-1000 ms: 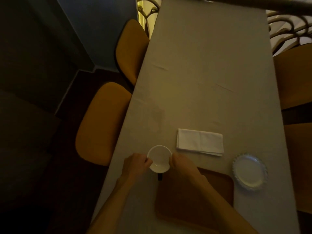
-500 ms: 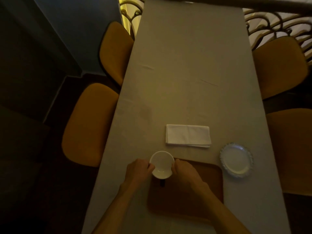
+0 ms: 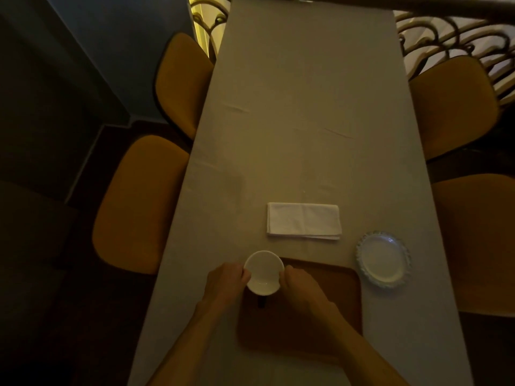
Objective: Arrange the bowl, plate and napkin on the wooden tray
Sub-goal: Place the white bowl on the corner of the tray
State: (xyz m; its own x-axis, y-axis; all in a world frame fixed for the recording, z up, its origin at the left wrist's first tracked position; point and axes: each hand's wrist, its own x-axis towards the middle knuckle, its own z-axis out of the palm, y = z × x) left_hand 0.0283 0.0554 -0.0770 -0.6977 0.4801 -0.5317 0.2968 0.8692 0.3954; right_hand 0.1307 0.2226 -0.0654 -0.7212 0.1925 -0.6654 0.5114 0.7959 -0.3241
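A small white bowl (image 3: 263, 271) hangs over the far left corner of the wooden tray (image 3: 334, 305). My left hand (image 3: 225, 285) grips its left rim and my right hand (image 3: 299, 286) grips its right rim. A folded white napkin (image 3: 303, 220) lies flat on the tablecloth just beyond the tray. To the tray's right sits a white plate (image 3: 383, 259) with a scalloped rim. My right forearm covers part of the tray's middle.
The long table (image 3: 306, 107) has a grey-beige cloth. Two mustard chairs (image 3: 139, 204) stand along the left side and two mustard chairs (image 3: 451, 107) along the right. A curled metal railing (image 3: 459, 32) runs behind the far end.
Both hands have carried the bowl a little nearer and to the right, over the tray's corner. The napkin and plate have stayed where they lay; the camera has turned left.
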